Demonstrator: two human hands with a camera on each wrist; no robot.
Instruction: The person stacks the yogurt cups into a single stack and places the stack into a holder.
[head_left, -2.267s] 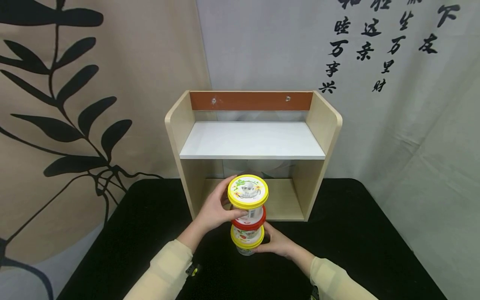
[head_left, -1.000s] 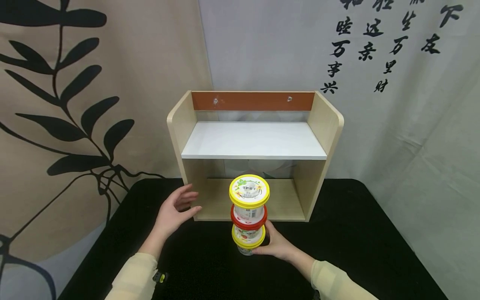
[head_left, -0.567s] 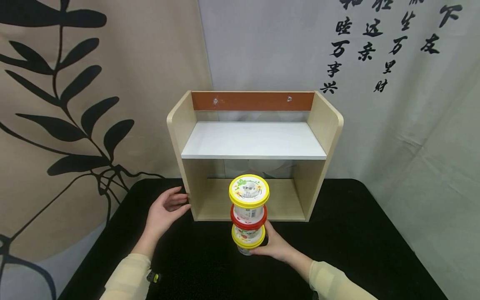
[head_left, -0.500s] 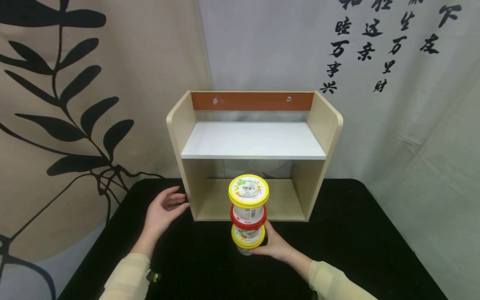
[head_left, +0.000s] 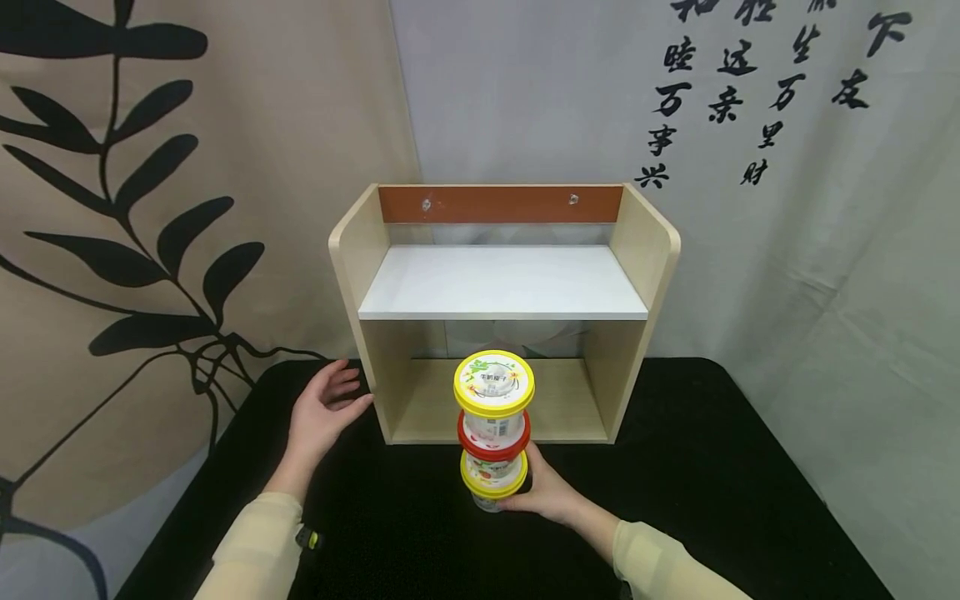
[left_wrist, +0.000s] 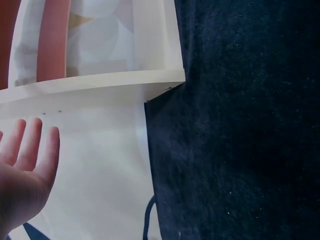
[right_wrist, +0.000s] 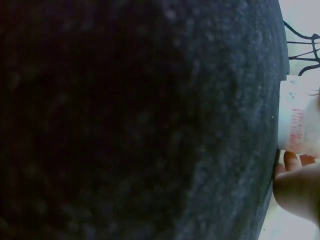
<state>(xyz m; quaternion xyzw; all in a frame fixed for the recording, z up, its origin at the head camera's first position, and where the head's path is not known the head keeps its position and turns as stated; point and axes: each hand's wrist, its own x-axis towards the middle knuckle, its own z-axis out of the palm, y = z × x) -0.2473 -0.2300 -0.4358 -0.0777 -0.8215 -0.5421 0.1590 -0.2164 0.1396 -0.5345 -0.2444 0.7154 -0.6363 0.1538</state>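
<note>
Three round paper tubs stand stacked upright in front of the shelf. The top tub (head_left: 494, 385) has a yellow lid, the middle tub (head_left: 492, 452) a red lid, and the bottom tub (head_left: 489, 483) another yellow lid. My right hand (head_left: 551, 493) grips the bottom tub from the right, thumb in front. In the right wrist view, that hand (right_wrist: 299, 190) shows at the right edge, just below a pale tub (right_wrist: 296, 115). My left hand (head_left: 318, 417) is away from the stack, beside the shelf's left side panel, holding nothing. The left wrist view shows its fingers extended (left_wrist: 50, 150).
A two-tier wooden shelf (head_left: 504, 283) with a white middle board stands behind the tubs on a black-covered table (head_left: 697, 467). Behind it hangs a curtain (head_left: 525, 92) with printed leaves and lettering.
My left hand has let go of the top tub and moved left to the shelf's outer side, rising slightly at the end. My right hand stays on the bottom tub, and the stack stays put.
</note>
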